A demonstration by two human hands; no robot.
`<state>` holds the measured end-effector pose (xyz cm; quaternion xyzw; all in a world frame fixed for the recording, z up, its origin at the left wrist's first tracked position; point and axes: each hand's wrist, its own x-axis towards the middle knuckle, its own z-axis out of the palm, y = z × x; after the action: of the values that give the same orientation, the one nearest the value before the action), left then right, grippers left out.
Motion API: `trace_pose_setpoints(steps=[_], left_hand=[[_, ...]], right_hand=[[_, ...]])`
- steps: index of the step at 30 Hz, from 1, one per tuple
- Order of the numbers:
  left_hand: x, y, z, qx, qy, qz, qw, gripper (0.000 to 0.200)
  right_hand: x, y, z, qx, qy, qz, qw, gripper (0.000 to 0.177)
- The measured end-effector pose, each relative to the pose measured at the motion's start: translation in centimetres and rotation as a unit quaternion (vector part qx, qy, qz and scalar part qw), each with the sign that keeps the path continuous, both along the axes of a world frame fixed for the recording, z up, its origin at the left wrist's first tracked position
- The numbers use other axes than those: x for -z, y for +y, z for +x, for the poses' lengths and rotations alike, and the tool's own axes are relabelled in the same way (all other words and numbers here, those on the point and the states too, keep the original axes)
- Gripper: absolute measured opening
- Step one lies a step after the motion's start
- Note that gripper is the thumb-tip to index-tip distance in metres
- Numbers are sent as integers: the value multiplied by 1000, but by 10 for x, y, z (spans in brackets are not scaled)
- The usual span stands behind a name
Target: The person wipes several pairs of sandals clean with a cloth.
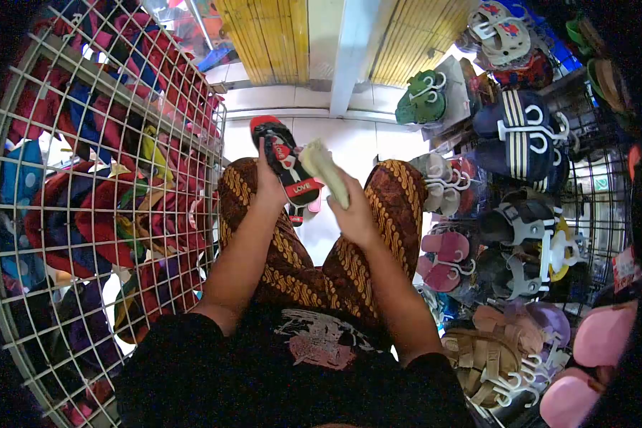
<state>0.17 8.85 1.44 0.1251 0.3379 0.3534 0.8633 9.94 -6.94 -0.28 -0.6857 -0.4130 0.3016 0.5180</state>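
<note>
In front of my knees, my left hand [269, 180] is closed along the side of a black sandal [287, 162] with a red toe end and "LOVE" lettering on it. My right hand [354, 216] grips a pale cream-green cloth-like piece [324, 170], long and wider at its far end, which overlaps the sandal's edge in this view. What exactly this pale piece is I cannot tell. Below the sandal, between my legs, a small pink and red item [312, 207] shows in part near the floor.
A wire grid rack [100, 207] filled with colourful goods stands close on my left. Sandals on white hangers, including navy striped ones [517, 135] and a green pair [422, 96], crowd a black rack on my right. White floor tiles [364, 135] and yellow slatted panels [264, 43] lie ahead.
</note>
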Motion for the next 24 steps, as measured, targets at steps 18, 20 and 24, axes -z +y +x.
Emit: trace_pose_setpoints(steps=[18,20,24], left_hand=[[20,-4,-10,119,-67,21,990,85],[25,-5,-9,126,-76,35,988,81],[35,-10,-7,131,-45,90,986,66]], right_hand=[[-11,-15,9,-122,328,-114,930,44],[-15,-13,6,-135,313,-148,929,46],[-30,-17,-9,-133,358,-138,914,46]])
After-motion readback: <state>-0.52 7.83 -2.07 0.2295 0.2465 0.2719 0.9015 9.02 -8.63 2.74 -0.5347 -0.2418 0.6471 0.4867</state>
